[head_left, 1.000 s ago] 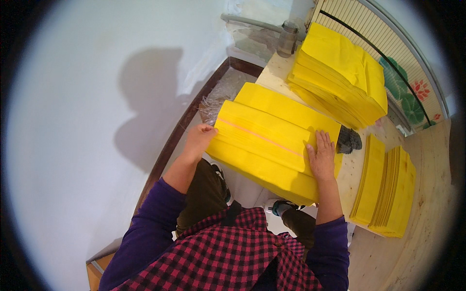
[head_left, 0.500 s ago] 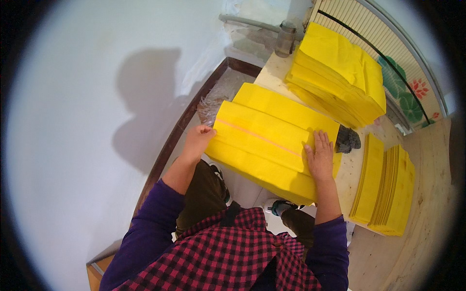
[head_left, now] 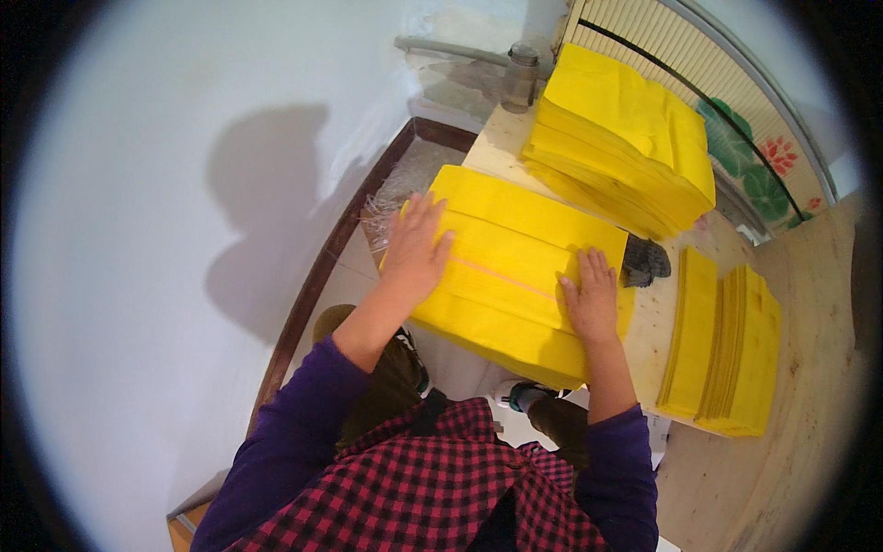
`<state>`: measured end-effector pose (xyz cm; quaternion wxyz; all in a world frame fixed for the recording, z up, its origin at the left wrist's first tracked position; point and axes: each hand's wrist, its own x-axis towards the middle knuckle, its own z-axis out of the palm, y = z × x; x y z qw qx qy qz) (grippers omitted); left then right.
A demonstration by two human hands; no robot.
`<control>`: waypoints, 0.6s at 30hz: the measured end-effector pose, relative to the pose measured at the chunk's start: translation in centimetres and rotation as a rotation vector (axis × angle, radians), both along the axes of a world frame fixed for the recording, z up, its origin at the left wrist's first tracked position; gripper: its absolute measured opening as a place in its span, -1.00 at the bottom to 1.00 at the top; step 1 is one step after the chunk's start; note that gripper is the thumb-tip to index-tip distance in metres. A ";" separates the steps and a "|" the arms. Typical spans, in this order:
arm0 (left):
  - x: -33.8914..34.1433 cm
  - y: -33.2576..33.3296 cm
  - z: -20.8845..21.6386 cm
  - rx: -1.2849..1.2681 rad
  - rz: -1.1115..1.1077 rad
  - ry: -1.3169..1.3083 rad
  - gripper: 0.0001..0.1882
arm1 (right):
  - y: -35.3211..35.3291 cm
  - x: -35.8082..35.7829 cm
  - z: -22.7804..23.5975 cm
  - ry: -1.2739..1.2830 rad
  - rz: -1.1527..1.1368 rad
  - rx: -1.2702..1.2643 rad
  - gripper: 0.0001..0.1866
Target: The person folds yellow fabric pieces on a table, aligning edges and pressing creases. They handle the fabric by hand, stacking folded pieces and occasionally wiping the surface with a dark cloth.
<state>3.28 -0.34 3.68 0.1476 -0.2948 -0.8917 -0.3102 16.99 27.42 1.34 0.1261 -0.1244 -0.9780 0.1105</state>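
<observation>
A yellow fabric-like sheet (head_left: pixel 501 253) lies in front of me, with folded bands across it and a thin orange stripe along the middle. Its near side hangs over the table's front edge. My left hand (head_left: pixel 418 248) rests flat on the sheet's left end, fingers spread. Near the right end, my right hand (head_left: pixel 593 294) presses on it with stretched fingers. Neither hand grips anything. Just past the sheet's right end sits a crumpled dark grey cloth (head_left: pixel 646 261).
Behind the sheet stands a thick pile of folded yellow sheets (head_left: pixel 625 129). Narrow folded yellow stacks (head_left: pixel 736 354) lie on the wooden table (head_left: pixel 704 465) to the right. A brownish jar (head_left: pixel 521 78) stands at the far corner. A white wall (head_left: pixel 138 276) bounds the left.
My left hand has let go of the sheet's left edge and moved onto its top, lying flat. The folded band there lies flatter. My right hand stays on the right end.
</observation>
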 end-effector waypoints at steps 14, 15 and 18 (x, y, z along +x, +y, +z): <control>0.9 5.4 -2.0 -0.355 -0.064 -0.183 -0.39 | -2.7 -0.6 2.2 -0.091 0.020 0.027 -0.28; 0.9 5.5 -2.1 -0.358 -0.067 -0.174 -0.39 | -3.4 -1.0 2.3 -0.102 0.038 0.000 -0.28; 0.9 5.5 -2.3 -0.376 -0.068 -0.150 -0.39 | -5.5 -2.4 2.4 -0.105 0.120 -0.042 -0.24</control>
